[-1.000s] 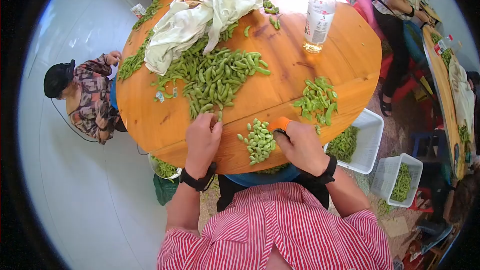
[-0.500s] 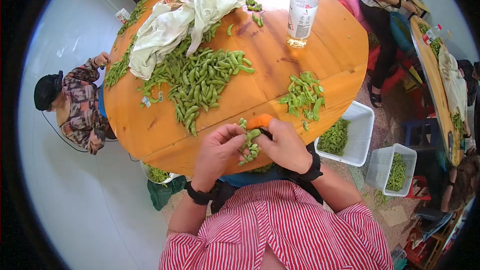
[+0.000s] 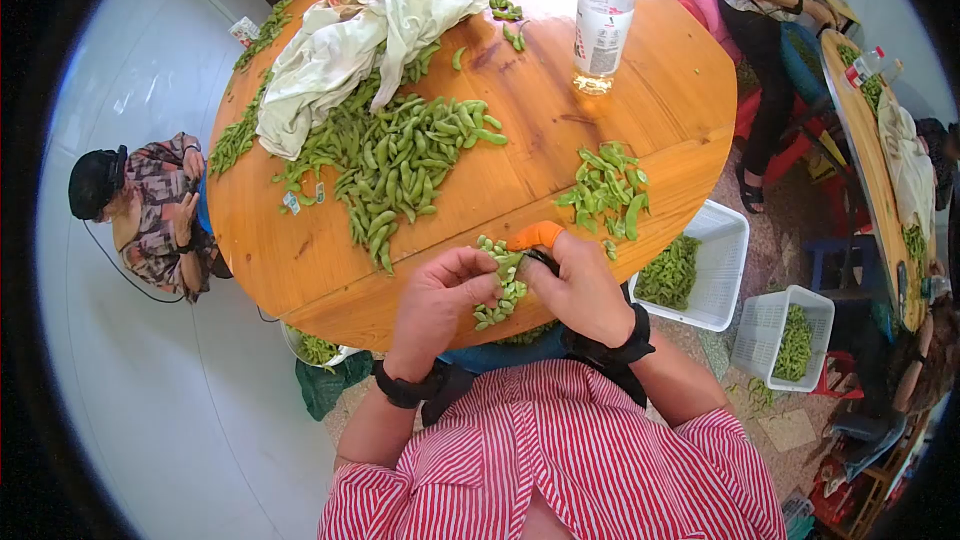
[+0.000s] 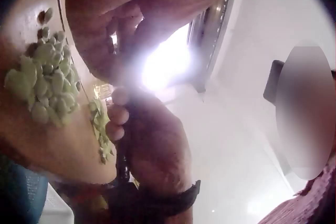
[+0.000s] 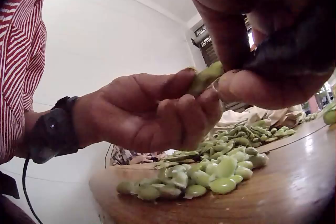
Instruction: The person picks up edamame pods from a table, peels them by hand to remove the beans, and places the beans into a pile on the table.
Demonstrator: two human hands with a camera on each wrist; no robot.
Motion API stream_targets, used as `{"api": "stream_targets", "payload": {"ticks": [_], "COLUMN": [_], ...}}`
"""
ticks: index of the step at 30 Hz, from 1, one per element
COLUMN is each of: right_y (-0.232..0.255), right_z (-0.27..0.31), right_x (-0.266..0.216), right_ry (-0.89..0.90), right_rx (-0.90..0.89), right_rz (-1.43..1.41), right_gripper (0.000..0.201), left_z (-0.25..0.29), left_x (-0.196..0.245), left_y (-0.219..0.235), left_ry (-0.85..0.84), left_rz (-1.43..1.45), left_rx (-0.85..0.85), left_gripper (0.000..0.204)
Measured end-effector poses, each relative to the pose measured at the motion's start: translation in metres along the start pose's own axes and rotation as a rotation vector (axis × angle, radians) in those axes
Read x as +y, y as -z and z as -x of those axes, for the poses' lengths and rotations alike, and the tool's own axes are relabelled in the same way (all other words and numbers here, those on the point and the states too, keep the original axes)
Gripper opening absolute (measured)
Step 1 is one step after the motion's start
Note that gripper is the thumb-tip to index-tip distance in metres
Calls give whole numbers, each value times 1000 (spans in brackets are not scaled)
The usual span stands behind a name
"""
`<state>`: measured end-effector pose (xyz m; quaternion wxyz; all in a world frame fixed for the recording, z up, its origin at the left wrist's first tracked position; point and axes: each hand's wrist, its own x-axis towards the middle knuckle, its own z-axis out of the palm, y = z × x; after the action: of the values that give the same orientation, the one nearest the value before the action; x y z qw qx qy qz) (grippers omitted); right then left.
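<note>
Wooden table [image 3: 525,175] | left hand [image 3: 438,305] pinches green pod [image 5: 203,80] | right hand [image 3: 582,290] pinches its other end | beans [image 5: 222,176] below

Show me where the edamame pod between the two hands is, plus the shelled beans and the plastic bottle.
Edamame pod [image 5: 206,79]: right wrist view, on its exposed middle.
Shelled beans [image 5: 202,177]: right wrist view, near the pile's middle.
Plastic bottle [image 3: 603,28]: head view, on its labelled body.
</note>
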<state>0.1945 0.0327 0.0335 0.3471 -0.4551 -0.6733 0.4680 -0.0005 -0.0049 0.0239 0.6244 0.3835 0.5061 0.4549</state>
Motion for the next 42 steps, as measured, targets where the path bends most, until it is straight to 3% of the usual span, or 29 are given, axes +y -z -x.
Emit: {"api": "stream_targets", "payload": {"ticks": [2, 6, 14, 21, 29, 33, 36, 38, 42], "right_y": [0, -4, -9, -10, -9, -14, -17, -13, -7], "right_z": [0, -1, 0, -2, -3, -2, -2, -1, -6], "right_x": [1, 5, 9, 16, 7, 16, 22, 24, 21], "right_ry": [16, 49, -73, -90, -37, 50, 150, 137, 197], "right_rx": [10, 57, -26, -53, -9, 38, 77, -1, -56], "right_rz": [33, 42, -124, -134, 55, 93, 58, 96, 47], "right_gripper": [25, 21, 15, 15, 14, 11, 13, 15, 13], "left_z": [1, -1, -3, 1, 4, 3, 2, 0, -3], "left_x": [-2, -6, -7, -8, -3, -5, -8, -11, 3], "left_y": [-1, -5, -14, -16, -23, -22, -19, -11, -1], "left_ry": [63, 45, -63, -123, -472, -570, -505, -136, 50], "left_rz": [83, 95, -44, -200, -664, -704, -641, -195, -6], "left_rx": [-98, -92, 97, 126, 171, 141, 115, 42, -68], "left_gripper": [21, 22, 21, 17, 16, 17, 17, 12, 13]}}
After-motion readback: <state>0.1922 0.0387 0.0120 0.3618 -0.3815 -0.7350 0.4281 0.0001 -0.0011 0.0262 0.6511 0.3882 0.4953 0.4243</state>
